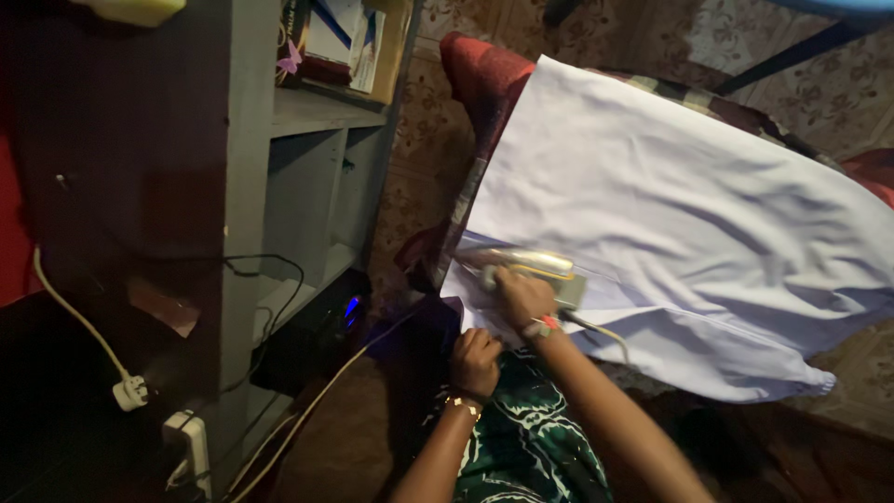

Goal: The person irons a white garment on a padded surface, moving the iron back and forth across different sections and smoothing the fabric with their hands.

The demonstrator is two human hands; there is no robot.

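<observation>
A large white cloth lies spread over a padded board covered in red and checked fabric. My right hand grips the handle of a metal clothes iron that rests on the near left edge of the cloth. The iron's cord trails past my right wrist. My left hand is closed in a fist close to my body, just below the cloth's edge; whether it pinches fabric is unclear. It wears a gold bracelet.
A grey shelf unit stands at left with books and boxes on top. A dark device with a blue light sits low in it. Cables, a white plug and a power strip lie below. The floor is patterned.
</observation>
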